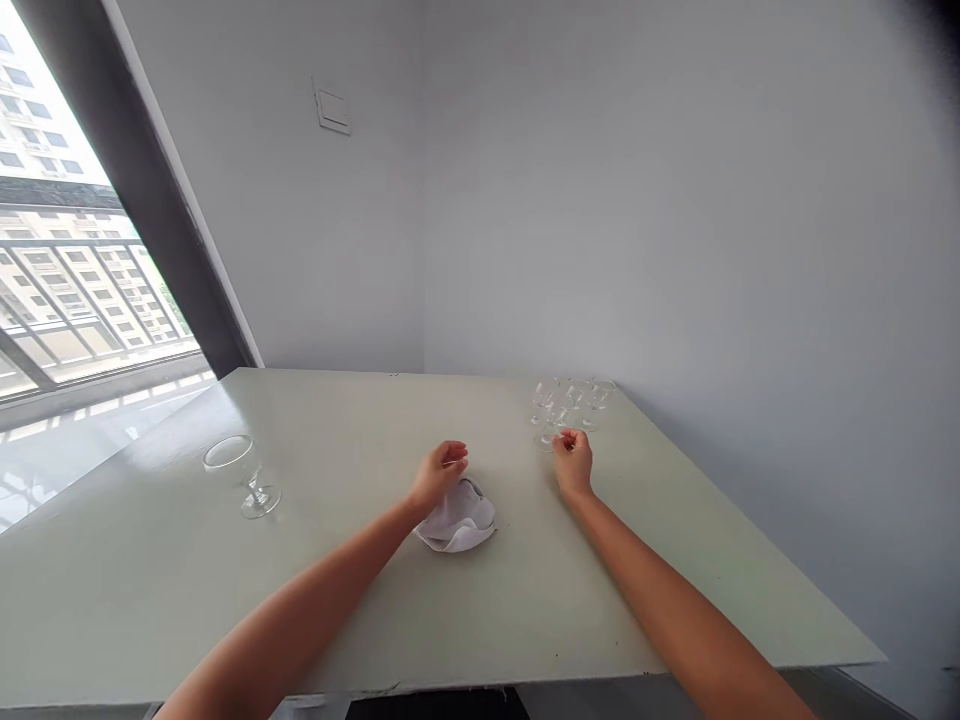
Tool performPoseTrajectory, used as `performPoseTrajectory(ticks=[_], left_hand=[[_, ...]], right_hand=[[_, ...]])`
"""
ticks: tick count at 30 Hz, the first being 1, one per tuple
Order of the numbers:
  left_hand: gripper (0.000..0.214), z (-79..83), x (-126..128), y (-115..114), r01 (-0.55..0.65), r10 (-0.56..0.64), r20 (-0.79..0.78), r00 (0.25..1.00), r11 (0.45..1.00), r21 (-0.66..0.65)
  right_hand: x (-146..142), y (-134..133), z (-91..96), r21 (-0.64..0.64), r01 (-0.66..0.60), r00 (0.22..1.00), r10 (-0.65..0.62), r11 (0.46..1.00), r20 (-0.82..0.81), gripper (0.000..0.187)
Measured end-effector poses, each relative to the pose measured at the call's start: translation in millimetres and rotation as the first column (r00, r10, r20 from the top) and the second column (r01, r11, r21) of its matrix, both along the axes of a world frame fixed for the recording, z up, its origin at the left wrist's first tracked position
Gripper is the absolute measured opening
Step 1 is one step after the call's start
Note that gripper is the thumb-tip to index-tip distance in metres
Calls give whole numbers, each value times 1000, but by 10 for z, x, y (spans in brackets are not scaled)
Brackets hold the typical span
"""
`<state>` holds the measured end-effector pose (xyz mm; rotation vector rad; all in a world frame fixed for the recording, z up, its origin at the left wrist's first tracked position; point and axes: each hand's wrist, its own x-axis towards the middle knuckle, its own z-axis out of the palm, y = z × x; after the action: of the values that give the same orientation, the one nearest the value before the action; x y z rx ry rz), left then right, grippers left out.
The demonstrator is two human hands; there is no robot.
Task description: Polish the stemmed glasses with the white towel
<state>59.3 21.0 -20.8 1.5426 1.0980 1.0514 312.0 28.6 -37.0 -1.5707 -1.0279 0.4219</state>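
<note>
My left hand [438,472] is curled over a crumpled white cloth [459,520] lying near the middle of the pale green table [150,590]; its fingers pinch the cloth's upper edge. My right hand [574,462] reaches to a cluster of several clear stemmed glasses [571,402] at the table's far right, and its fingers are closed on the stem of the nearest glass [549,428]. A single clear wine glass [241,474] stands alone at the left.
Grey walls meet in a corner behind the table, close to its far and right edges. A large window [67,250] with a dark frame is at the left. A wall switch plate [331,108] sits high up.
</note>
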Motion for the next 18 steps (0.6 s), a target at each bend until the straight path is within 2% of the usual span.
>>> performPoseTrajectory(ticks=[2,3,5,6,7,8,9,10,11,12,13,14,15,16,18], left_hand=[[19,150,-128,-148,-92,91,20,996,994,63],[18,224,-206,-256,-137,135,27,991,981,139],[16,344,-380,-498,-198,195,45,980,915,352],[15,383,-476,-613,-245,234,82,969,853,462],[13,405,-577,-712,-320,284,152,947,779,539],[13,413,-687,-789,-418,344,240,908,705,572],[15,408,-807,-839,-531,410,337,848,641,555],[18,394,-939,-864,-643,481,426,766,588,491],[22,374,-1082,-865,-744,559,493,667,541,393],[25,351,-1237,-848,-823,638,527,562,498,274],[28,325,-1398,-815,-877,713,529,461,456,149],[32,298,-1560,-774,-911,782,500,371,411,34],[38,269,-1716,-726,-923,841,438,317,381,-63],[47,237,-1858,-675,-921,884,354,305,368,-125],[67,167,-2085,-569,-903,908,174,381,406,-142]], right_hand=[[-181,-150,102,3,-126,992,126,992,25,24],[-292,-226,165,-5,-209,977,209,978,40,22],[-532,-380,312,-30,-413,906,414,910,90,20],[-650,-456,387,-57,-553,820,555,831,141,20],[-759,-528,453,-94,-683,699,685,725,205,21],[-856,-591,505,-151,-788,545,791,597,279,22],[-939,-642,537,-216,-849,390,848,482,358,27],[-1006,-679,543,-281,-869,265,862,408,433,36],[-1059,-700,524,-342,-861,174,849,377,499,48],[-1100,-706,483,-385,-837,126,821,389,557,57],[-1130,-700,426,-410,-807,110,790,425,603,61],[-1152,-684,360,-419,-779,116,764,466,635,57],[-1167,-663,295,-417,-758,131,744,501,655,49],[-1177,-642,238,-409,-747,149,732,524,665,40],[-1184,-609,166,-378,-751,187,723,542,665,28]])
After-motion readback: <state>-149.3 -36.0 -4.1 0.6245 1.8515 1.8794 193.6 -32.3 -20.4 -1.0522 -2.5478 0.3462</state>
